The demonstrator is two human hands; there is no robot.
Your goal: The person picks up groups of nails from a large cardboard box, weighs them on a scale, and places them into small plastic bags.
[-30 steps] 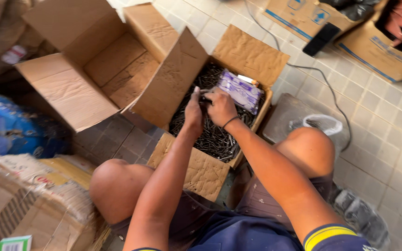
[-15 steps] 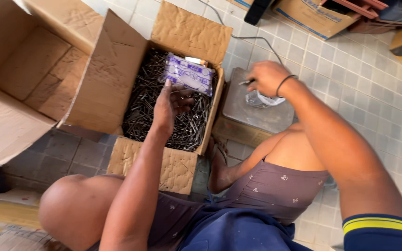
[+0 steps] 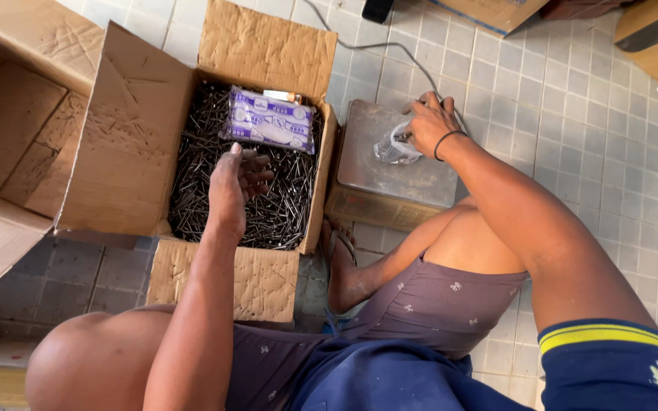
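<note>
The nail box is walled by its flaps; room is left above, though a purple packet maybe blocks the back

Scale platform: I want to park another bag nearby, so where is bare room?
The platform is bare nearer the knee, below the plastic bag in the right hand. Tiles right of it are free. The nail box is crowded.
</note>
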